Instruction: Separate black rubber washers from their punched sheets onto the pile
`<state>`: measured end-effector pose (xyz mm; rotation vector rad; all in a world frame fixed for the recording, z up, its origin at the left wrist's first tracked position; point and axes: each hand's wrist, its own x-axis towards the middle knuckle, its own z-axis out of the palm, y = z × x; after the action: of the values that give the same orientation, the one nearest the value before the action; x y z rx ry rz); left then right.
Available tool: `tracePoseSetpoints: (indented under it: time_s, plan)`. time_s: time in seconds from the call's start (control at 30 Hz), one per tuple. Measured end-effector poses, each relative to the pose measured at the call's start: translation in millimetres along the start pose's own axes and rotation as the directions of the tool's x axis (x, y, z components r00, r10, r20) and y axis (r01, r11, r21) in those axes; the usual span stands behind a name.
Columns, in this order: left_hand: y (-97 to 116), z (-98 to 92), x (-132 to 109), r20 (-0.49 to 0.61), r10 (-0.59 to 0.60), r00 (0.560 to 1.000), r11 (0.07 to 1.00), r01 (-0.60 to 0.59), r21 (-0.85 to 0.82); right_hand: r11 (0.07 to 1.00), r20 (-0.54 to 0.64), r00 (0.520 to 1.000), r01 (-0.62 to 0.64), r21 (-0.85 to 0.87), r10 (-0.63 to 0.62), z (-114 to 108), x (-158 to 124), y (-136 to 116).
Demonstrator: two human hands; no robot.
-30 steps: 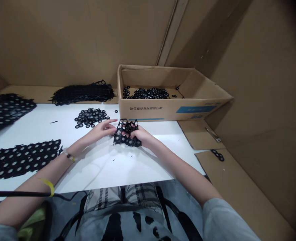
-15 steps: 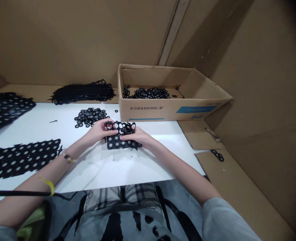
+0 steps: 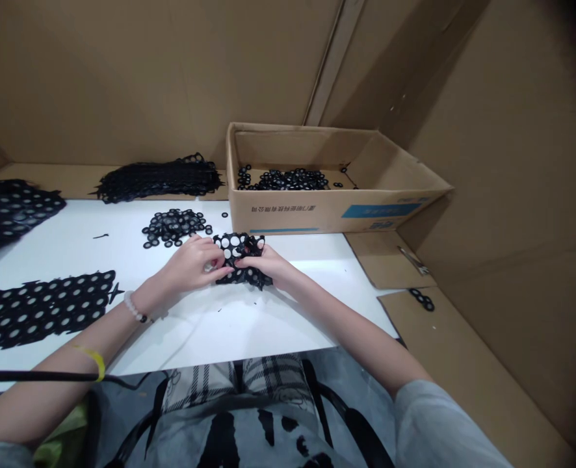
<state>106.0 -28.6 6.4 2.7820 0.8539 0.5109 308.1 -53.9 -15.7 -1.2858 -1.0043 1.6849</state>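
Observation:
Both hands work on a piece of black perforated rubber sheet (image 3: 242,257), which is bunched up just above the white table (image 3: 220,325). My left hand (image 3: 190,264) pinches its left edge between fingers and thumb. My right hand (image 3: 263,262) grips it from the right, with fingers over the holes. Part of the sheet is hidden behind my fingers. A heap of loose black rubber rings (image 3: 173,227) lies just beyond my left hand.
Long perforated black sheets (image 3: 39,309) lie to the left, with another (image 3: 5,214) behind them and a stack (image 3: 156,181) at the back. A cardboard box (image 3: 278,221) holds more rings. A small metal tool (image 3: 413,260) lies on cardboard at right.
The sheet was crumpled, then spread nearly flat between my hands half a second ago, and is now bunched again. My left hand has closed its fingers onto it.

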Motion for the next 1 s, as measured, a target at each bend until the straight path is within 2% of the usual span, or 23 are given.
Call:
tracePoseSetpoints:
  time_s: [0.13,0.37,0.53,0.63,0.77,0.83,1.0]
  plan:
    - [0.9,-0.3,1.7,0.042,-0.025,0.999,0.997,0.028,-0.068,1.0,0.057,0.998,0.013,0.011,-0.013,4.3,-3.6,0.9]
    - [2.2,1.1,2.6,0.129,-0.143,0.981,0.984,0.155,-0.083,0.975,0.171,0.968,0.202,-0.089,-0.185,4.2,-1.5,5.1]
    - [3.8,8.5,4.4,0.155,-0.187,0.97,0.976,0.202,-0.082,0.928,0.132,0.949,0.31,-0.205,-0.287,2.2,8.0,16.4]
    - [-1.3,8.7,3.9,0.15,-0.235,0.96,0.959,0.254,-0.128,0.928,0.1,0.958,0.285,-0.238,-0.269,0.3,11.3,17.9]
    - [-12.0,3.3,2.2,0.078,-0.254,0.964,0.949,0.264,-0.172,0.957,-0.073,0.981,0.155,-0.245,-0.177,-2.9,11.5,11.1]
    - [-14.4,1.6,1.8,0.051,-0.25,0.967,0.951,0.255,-0.178,0.966,-0.121,0.982,0.113,-0.233,-0.144,-3.3,10.8,7.9]
    - [-8.8,8.0,2.5,0.125,-0.252,0.96,0.962,0.262,-0.075,0.965,0.011,0.985,0.169,-0.2,-0.17,-0.4,8.1,7.0]
